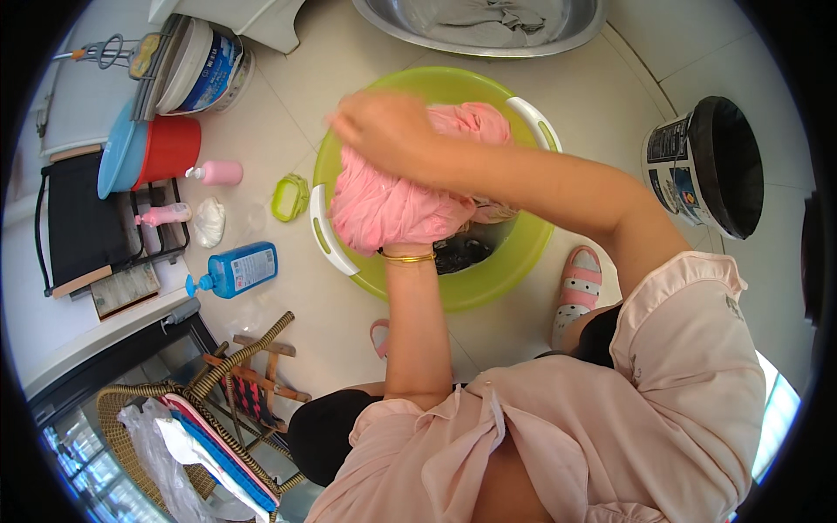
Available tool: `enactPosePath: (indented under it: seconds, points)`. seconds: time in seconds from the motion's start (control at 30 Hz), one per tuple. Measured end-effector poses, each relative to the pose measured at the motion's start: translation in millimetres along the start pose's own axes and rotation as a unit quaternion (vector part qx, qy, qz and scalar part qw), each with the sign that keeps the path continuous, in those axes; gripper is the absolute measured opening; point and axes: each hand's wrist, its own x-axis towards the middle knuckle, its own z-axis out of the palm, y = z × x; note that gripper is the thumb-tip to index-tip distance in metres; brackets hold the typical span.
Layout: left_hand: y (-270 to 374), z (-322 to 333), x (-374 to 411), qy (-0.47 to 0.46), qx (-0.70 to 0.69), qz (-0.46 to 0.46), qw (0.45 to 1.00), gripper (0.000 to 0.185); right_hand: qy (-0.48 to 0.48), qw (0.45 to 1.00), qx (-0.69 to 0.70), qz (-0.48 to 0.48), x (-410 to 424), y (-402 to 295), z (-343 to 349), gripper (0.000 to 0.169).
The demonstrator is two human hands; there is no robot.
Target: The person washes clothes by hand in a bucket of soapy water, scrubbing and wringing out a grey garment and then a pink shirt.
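Bunched pink fabric [399,202] is raised over a green plastic basin [503,274] with white handles. My left forearm, with a gold bracelet at the wrist, reaches up under the fabric, and that hand is hidden by it. Across the fabric's upper left side lies my right hand [382,124], blurred, its fingers curled; whether it grips the cloth is unclear. Dark wet cloth [464,252] shows low in the basin, beside some patterned fabric under the pink.
A metal basin [484,49] with grey cloth stands beyond. At right is a black-lined bucket [673,167]. On the left floor are a blue bottle [245,269], a pink pump bottle [222,172] and a small green container [290,197]. A wicker chair [118,418] stands lower left.
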Motion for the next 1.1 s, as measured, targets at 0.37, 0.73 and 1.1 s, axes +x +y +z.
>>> enactPosePath:
  seconds: [0.37,0.73,1.1]
  points:
    - [2.3,-5.6,0.9,-0.022,0.02,0.011,1.0,0.046,-0.049,0.978,-0.141,-0.144,22.8,-13.1,-46.1,0.023]
    - [4.2,-8.9,1.6,-0.027,0.049,0.015,0.998,0.045,-0.102,0.992,0.063,-0.036,-17.1,71.9,-29.1,0.017]
    - [5.9,-36.2,28.2,-0.014,0.076,0.059,0.995,0.042,-0.039,0.975,0.058,-0.211,-26.1,20.4,-50.6,0.025]
